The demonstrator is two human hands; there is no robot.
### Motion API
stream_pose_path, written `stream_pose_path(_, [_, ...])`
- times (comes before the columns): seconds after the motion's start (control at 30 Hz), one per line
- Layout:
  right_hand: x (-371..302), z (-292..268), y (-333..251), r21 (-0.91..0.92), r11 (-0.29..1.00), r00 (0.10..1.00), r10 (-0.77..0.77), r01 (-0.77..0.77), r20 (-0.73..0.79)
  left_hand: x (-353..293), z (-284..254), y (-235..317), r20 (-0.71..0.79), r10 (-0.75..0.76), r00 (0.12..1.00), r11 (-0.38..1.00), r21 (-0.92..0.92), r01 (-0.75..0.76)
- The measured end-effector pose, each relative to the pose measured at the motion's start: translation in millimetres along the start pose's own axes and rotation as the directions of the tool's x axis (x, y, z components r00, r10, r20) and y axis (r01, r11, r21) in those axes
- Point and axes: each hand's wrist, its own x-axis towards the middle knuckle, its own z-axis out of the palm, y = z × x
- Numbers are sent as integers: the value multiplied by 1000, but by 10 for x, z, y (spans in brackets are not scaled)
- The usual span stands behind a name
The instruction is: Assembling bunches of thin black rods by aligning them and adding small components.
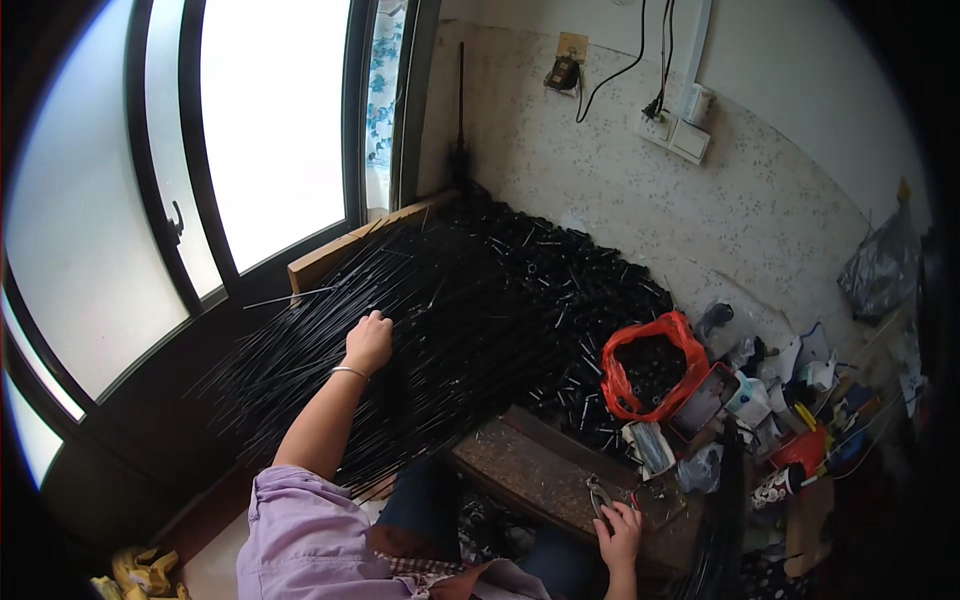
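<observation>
My left hand (368, 342) reaches over a wide heap of thin black rods (450, 330), fingers curled down against them. Whatever those fingers pinch is hidden from this side. At the front edge of the worn wooden bench (530, 468), my right hand (618, 532) is closed round a pair of metal pliers (598, 494), whose jaws point away from me. Behind the rods lies a large pile of short black tubular parts (560, 265), some with shiny metal ends.
An open red plastic bag (612, 385) holds more small black parts. Beside it are a phone (703, 402) and a small open box (650, 448). Clutter, including a patterned cup (775, 488), crowds the right. A window (275, 130) is at the left; sockets (672, 135) are on the wall.
</observation>
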Motion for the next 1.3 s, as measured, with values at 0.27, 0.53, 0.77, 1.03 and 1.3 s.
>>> stream_pose_path(0.27, [26, -29, 7, 21, 1000, 1000, 10, -10, -10, 206, -813, 263, 378, -69, 923, 938, -290, 189])
stream_pose_path(0.53, [-14, -79, -27, 18, 1000, 1000, -13, 13, -25, 517, -1596, 1057, 245, 144, 959, 462, -874, 154])
stream_pose_path(0.77, [-73, -117, 41, -4, 997, 997, 76, -76, -13, 438, -1538, 2340, 23, 65, 998, -66, -997, 27])
stream_pose_path(1.03, [-121, -397, -392, -48, 994, 986, -100, 94, -137, -384, -672, 2768, 18, 149, 989, -247, -967, 55])
stream_pose_path(1.3, [438, -138, -1545, 382, 921, 929, 69, 81, -364, -835, -1158, 3046, 143, 370, 918, -534, -776, 337])
